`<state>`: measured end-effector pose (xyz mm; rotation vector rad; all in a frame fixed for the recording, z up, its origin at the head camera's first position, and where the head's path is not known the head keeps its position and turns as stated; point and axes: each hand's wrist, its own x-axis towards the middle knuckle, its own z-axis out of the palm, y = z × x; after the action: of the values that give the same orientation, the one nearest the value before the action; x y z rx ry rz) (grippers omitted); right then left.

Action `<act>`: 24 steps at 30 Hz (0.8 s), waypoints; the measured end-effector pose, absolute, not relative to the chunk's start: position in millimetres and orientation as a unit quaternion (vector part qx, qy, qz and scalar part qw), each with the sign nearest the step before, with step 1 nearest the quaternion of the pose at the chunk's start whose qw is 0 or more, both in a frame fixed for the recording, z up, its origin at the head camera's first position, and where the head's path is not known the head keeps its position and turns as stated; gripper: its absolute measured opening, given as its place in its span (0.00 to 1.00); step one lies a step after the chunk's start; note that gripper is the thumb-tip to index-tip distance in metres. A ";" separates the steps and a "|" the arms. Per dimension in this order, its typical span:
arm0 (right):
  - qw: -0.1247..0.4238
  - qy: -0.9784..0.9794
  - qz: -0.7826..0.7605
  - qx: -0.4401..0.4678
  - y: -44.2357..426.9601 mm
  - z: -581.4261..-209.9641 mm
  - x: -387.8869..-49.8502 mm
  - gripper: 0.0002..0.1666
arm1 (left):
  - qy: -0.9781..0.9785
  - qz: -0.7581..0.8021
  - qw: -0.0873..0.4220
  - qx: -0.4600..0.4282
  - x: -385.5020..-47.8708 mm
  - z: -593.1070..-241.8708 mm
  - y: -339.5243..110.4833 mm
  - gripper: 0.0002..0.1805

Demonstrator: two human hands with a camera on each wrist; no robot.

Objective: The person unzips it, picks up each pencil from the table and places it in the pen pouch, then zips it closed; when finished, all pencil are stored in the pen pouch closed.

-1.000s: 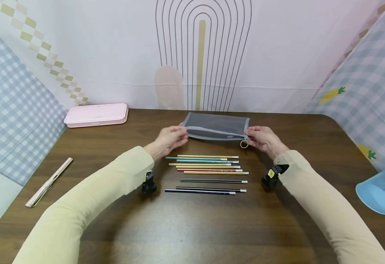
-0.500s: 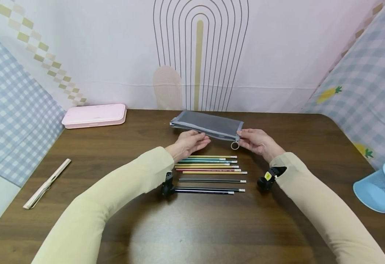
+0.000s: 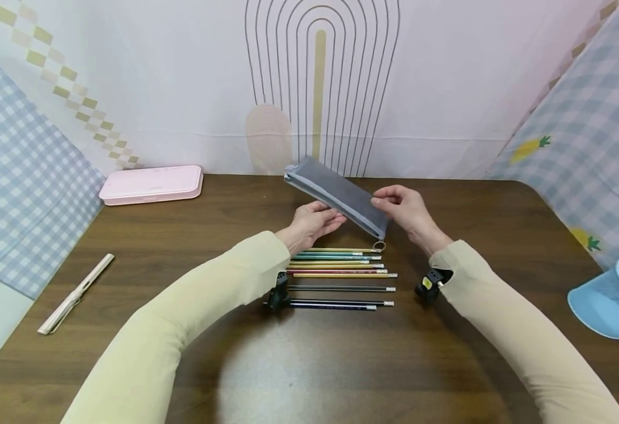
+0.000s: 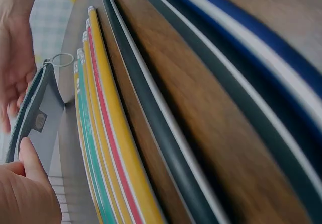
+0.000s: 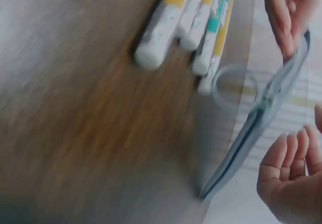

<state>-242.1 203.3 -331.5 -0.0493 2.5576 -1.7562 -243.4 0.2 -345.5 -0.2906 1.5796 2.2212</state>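
A grey translucent zip pouch (image 3: 341, 193) hangs tilted above the table, its left end higher. My left hand (image 3: 311, 224) pinches its zipped edge, with the thumb (image 4: 34, 163) on the near side. A round ring (image 3: 379, 245) dangles from the zip at the lower right corner. Close to the pouch's right end is my right hand (image 3: 407, 213), its fingers loosely bent; the right wrist view shows them apart from the pouch (image 5: 261, 110). Below both hands lie several pencils (image 3: 341, 267) in yellow, teal and red, then dark pencils (image 3: 336, 288) nearer the front.
A pink pencil case (image 3: 151, 184) sits at the back left. On the left side of the table (image 3: 309, 377) lies a slim pale folded item (image 3: 76, 294). A light blue mesh cup (image 3: 608, 300) is at the right edge. Patterned cloth (image 3: 192, 82) hangs behind.
The left hand slid from the pouch's left corner to the middle of its zipped edge. The pouch rose and tilted, right end down. The right hand let go of the zip corner.
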 end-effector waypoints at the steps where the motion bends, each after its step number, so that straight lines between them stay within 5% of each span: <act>1: 0.021 0.834 -0.551 -0.035 199.5 -330.4 -242.7 0.18 | 0.565 0.794 0.200 -0.101 -243.4 -345.3 1.9 0.15; 11: 0.026 0.862 -0.490 -0.126 183.3 -327.7 -243.4 0.17 | 0.561 0.797 0.209 -0.079 -240.1 -343.7 20.6 0.14; 24: -0.051 0.880 -0.465 -0.079 192.4 -327.7 -243.6 0.12 | 0.612 0.744 0.261 -0.061 -239.5 -347.6 18.6 0.10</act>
<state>-243.6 192.4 -327.7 -0.2579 2.8593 -1.5107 -239.5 18.6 -347.6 -0.1665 1.6578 2.0137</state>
